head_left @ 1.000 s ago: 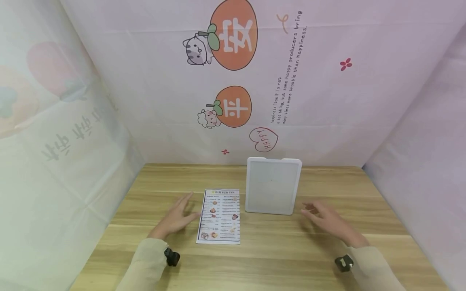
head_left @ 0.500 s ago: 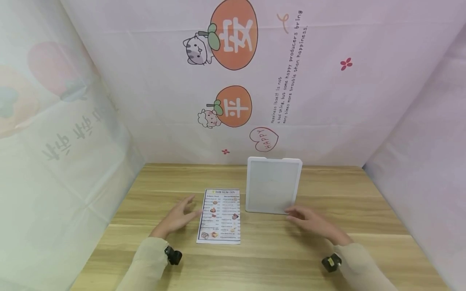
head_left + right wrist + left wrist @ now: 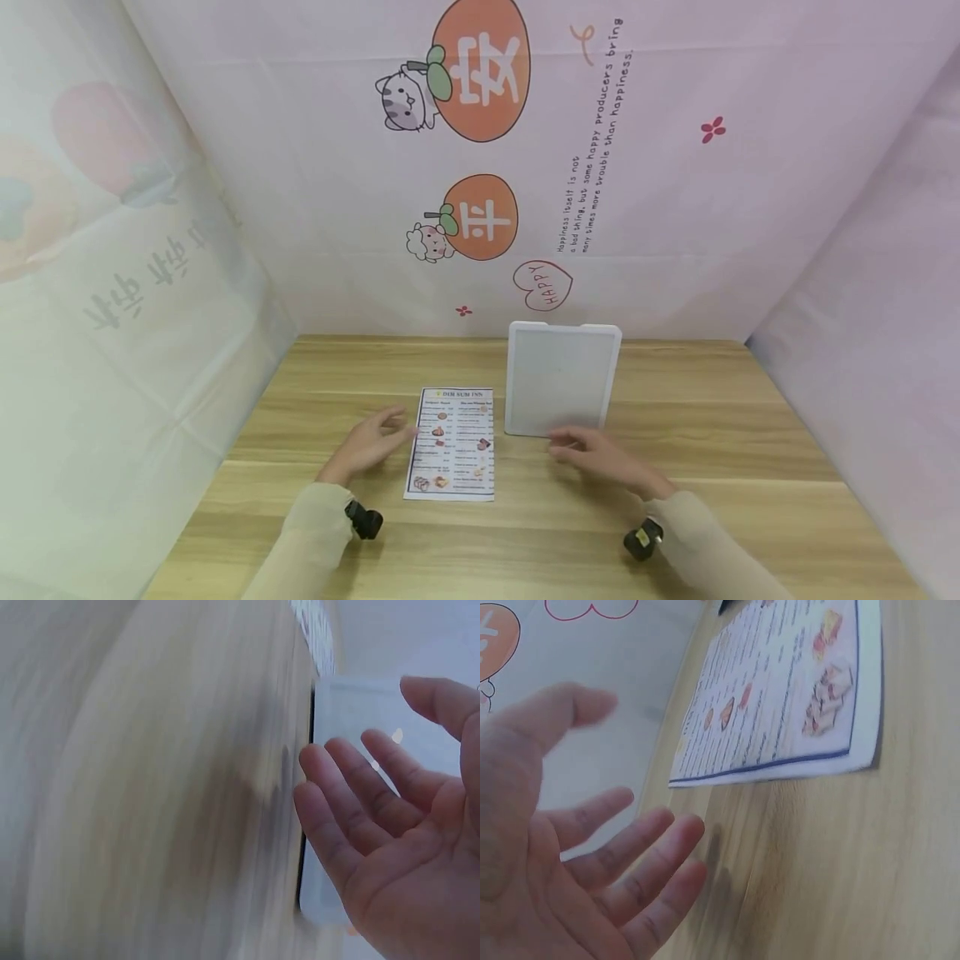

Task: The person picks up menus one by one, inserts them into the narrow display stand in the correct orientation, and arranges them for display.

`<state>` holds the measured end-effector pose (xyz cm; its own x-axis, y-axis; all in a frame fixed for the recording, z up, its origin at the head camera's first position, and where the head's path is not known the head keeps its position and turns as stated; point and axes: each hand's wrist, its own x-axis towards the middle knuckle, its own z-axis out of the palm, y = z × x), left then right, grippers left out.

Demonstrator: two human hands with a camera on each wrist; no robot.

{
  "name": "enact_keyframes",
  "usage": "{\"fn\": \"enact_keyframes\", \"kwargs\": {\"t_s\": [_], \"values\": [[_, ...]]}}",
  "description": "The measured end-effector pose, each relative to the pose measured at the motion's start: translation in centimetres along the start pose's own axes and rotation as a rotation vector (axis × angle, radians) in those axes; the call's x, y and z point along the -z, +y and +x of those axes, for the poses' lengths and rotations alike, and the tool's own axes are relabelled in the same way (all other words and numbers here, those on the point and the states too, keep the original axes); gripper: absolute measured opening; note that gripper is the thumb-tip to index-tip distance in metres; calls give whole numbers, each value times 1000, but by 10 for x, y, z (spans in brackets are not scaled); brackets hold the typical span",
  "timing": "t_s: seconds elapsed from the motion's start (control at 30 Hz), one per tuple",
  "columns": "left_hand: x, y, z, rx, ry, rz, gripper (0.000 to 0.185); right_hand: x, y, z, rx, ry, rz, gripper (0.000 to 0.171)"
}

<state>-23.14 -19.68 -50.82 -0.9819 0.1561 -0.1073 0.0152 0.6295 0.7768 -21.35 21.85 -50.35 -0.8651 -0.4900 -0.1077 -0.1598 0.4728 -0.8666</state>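
A printed menu sheet (image 3: 453, 446) headed "DIM SUM INN" lies flat on the wooden table. Just left of it is my left hand (image 3: 371, 442), its fingers relaxed and holding nothing; in the left wrist view this hand (image 3: 577, 847) is apart from the sheet's edge. A white-framed grey panel (image 3: 561, 379) stands upright to the right of the menu. In front of the panel's lower edge hovers my right hand (image 3: 603, 457), a little blurred. The right wrist view has its palm (image 3: 405, 847) bare, fingers loosely bent, with the panel (image 3: 352, 712) behind them.
The wooden table (image 3: 480, 550) ends at a white cloth backdrop (image 3: 360, 292) with printed fruit and lettering. Cloth walls rise on the left (image 3: 150, 375) and right (image 3: 862, 350). Each wrist carries a small black camera.
My right hand has moved left from beside the panel's right edge to in front of its lower edge. The left hand has shifted only slightly. Menu and panel stay where they were.
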Motion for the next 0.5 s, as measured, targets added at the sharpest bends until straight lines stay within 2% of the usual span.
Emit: {"fn": "enact_keyframes", "kwargs": {"t_s": [0.23,0.5], "values": [[-3,4,2,45,22,-48,58,-15,-10,9,-49,-39,181,52],[-9,4,3,110,32,-122,47,-31,-10,26,-90,-85,302,56]]}}
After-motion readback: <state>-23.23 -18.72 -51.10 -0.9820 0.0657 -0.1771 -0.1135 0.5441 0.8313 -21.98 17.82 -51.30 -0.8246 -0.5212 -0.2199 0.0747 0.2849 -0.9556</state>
